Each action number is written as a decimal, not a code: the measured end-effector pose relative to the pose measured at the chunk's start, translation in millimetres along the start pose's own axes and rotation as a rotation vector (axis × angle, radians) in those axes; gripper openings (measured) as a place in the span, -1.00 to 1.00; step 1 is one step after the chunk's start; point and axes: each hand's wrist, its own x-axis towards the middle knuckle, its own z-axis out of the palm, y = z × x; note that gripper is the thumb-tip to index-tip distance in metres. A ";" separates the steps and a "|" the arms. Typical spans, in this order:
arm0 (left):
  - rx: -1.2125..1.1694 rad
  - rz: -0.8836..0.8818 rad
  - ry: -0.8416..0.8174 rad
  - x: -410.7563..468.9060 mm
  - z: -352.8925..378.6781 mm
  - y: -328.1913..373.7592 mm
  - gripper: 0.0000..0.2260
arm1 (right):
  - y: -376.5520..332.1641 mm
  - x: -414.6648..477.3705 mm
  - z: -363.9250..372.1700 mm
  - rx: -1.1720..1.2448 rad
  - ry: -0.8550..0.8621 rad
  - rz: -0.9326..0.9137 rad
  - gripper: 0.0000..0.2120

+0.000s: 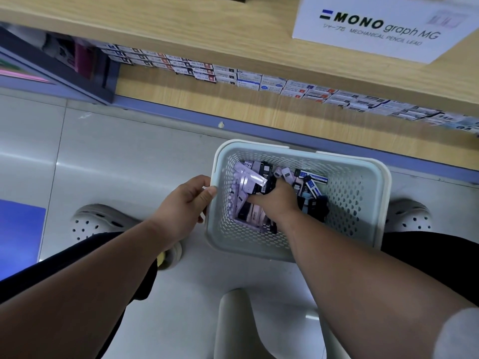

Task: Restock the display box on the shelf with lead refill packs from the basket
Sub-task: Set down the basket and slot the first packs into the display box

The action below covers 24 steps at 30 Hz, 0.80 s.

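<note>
Head view: right hand (277, 200) grips packs (247, 178) inside basket (363, 193).

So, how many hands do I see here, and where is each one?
2. The left hand grips the left rim of the basket; the right hand is inside the basket, fingers curled round lead refill packs.

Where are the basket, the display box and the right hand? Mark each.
basket (350, 203), head view, bare perforated right wall.
display box (375, 24), head view, white printed face.
right hand (278, 200), head view, back of the hand.
</note>
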 end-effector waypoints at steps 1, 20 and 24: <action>0.002 0.001 -0.001 0.2 0.2 -0.1 -0.82 | 1.0 0.7 0.2 0.015 -0.011 0.001 -0.64; 0.011 0.019 0.002 -1.0 0.2 0.5 -0.72 | -9.7 -11.3 14.8 0.072 0.016 -0.022 -0.55; 0.004 0.019 0.004 -1.3 0.4 0.8 -0.72 | -14.3 -4.4 13.4 0.017 -0.018 0.052 -0.61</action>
